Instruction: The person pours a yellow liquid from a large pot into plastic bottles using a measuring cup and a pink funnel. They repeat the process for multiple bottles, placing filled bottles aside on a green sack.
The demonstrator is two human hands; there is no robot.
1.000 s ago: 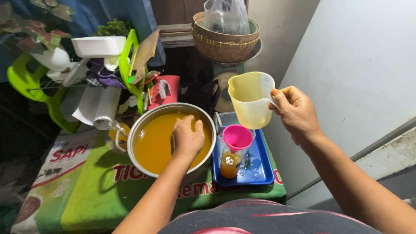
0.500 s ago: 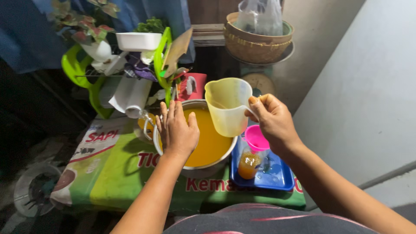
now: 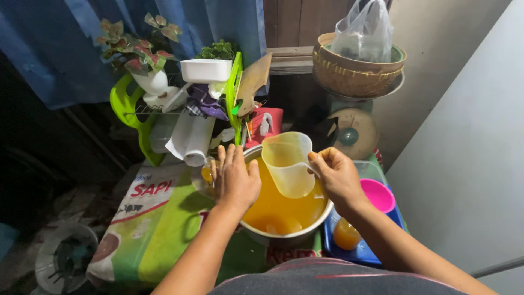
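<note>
Big metal pot of orange liquid sits on the desk, on its printed green cover. Right hand has a closed grip on the handle of a clear plastic measuring jug, held right over the pot and looking empty. Left hand lies open, fingers spread, on the pot's near-left rim. Looks like the scooping step; next the jug needs to tip and dip in. Half a second ago the jug sat higher.
</note>
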